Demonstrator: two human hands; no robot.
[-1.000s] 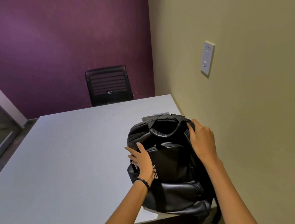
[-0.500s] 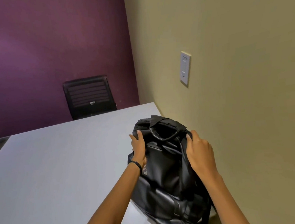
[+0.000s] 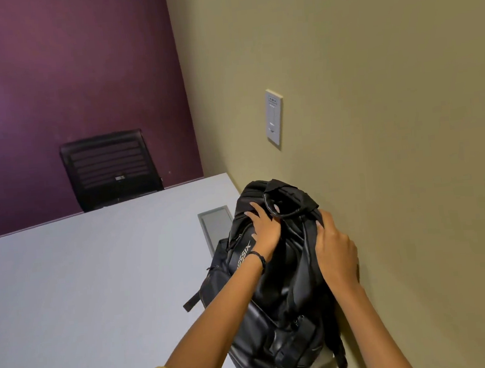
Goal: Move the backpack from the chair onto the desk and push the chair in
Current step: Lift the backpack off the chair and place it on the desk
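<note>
Head view: a grey desk point(image 3: 83, 285) is being bounded by a purple wall point(image 3: 64, 67) and an olive wall point(image 3: 388, 83), a black office chair point(image 3: 111, 169) beyond. A black backpack point(image 3: 277, 298) is being held lying on it against the olive wall, long axis running away, carry handle point(image 3: 285, 213) farthest, pressed by the flat left hand point(image 3: 264, 230), gripped by the curled right hand point(image 3: 335, 249).

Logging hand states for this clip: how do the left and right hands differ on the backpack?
The left hand lies flat, fingers spread, on the backpack near its top; the right hand curls over its wall-side edge. The left wrist wears a black band; the right is bare. Both touch the backpack.
</note>
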